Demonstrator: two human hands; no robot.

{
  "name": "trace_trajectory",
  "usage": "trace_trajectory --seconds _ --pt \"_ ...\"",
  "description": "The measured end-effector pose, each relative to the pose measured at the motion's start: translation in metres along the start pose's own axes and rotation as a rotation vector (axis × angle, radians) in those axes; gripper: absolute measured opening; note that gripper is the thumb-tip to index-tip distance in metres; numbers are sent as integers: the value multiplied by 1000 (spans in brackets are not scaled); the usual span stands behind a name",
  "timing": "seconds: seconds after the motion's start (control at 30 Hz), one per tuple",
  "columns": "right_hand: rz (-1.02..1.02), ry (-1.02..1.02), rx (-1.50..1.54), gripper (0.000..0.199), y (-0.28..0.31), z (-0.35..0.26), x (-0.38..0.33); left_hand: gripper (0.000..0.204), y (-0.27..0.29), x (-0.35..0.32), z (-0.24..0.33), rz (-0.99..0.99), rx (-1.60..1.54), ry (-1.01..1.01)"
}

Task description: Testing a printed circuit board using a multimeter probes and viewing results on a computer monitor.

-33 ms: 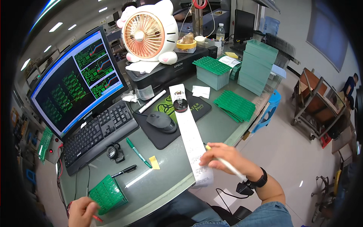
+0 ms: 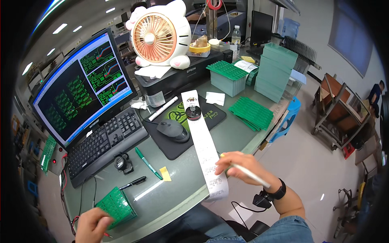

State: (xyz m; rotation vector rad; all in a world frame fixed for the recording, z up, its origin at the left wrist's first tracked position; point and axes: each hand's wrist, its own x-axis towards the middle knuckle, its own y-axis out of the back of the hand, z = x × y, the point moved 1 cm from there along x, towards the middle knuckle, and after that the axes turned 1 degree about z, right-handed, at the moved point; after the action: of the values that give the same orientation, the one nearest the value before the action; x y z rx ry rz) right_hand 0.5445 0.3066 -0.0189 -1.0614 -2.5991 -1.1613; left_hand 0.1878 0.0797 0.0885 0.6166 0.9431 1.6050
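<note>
At the lower left, my left hand [image 2: 94,224] is curled at the edge of a green circuit board panel [image 2: 115,206], fingertips overlapping its corner. A red test probe [image 2: 107,235] pokes out beneath the fingers, which appear closed around it. My right hand [image 2: 242,167] grips a slim white pen [image 2: 254,177] and hovers over the lower part of a long paper strip [image 2: 205,148] with handwritten lines. That strip runs down the desk and hangs past its front edge. A dark round bottle with a clear top [image 2: 193,113] stands on its upper part.
Near the panel lie a black pen [image 2: 133,183], a green marker [image 2: 148,163], a yellow sticky note [image 2: 165,174] and a loupe [image 2: 123,163]. Behind are a keyboard [image 2: 107,139], mouse [image 2: 173,131], monitor [image 2: 81,89], fan [image 2: 156,36] and stacked green boards [image 2: 251,113].
My left hand has shifted slightly right, farther over the panel's corner, and less of the red probe shows. My right hand has moved a little right, with the pen's rear end swung right and up.
</note>
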Motion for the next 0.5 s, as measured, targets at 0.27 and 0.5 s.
trace_trajectory --seconds 0.27,0.5 --pt "211 -283 458 33 6 9 8 43 -90 92 92 -222 164 -666" --pt "160 -208 337 13 5 15 14 56 -155 137 95 -133 385 -827"
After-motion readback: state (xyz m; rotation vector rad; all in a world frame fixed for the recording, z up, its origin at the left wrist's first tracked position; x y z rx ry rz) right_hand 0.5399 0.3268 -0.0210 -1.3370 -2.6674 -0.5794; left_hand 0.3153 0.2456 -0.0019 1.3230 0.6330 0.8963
